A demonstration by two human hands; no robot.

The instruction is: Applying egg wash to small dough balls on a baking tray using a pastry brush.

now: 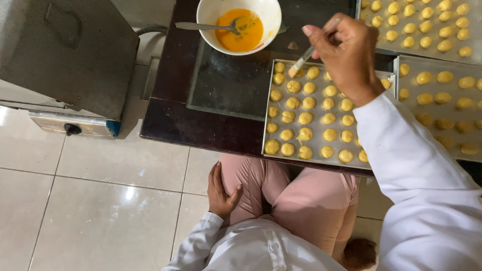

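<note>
Head view: left hand [221,193] rests flat on the pink-trousered knee [251,180], fingers together, holding nothing | right hand [346,50] pinches a small brush [301,61], bristles touching a dough ball at the far-left corner of the metal tray [317,149] on the dark table [170,120] | white bowl [211,10] of orange egg wash with a spoon [206,26] stands just beyond the tray.

Bowl: a white bowl [239,25] of orange beaten egg stands at the far edge of the tabletop [175,120], a metal spoon [206,26] resting in it.
Side trays: two more metal trays [437,100] of small yellow dough balls lie to the right.
Machine: a grey metal appliance [65,55] stands on the left.
Floor: pale glossy tiles [90,211].
Tabletop: dark brown, glossy.
</note>
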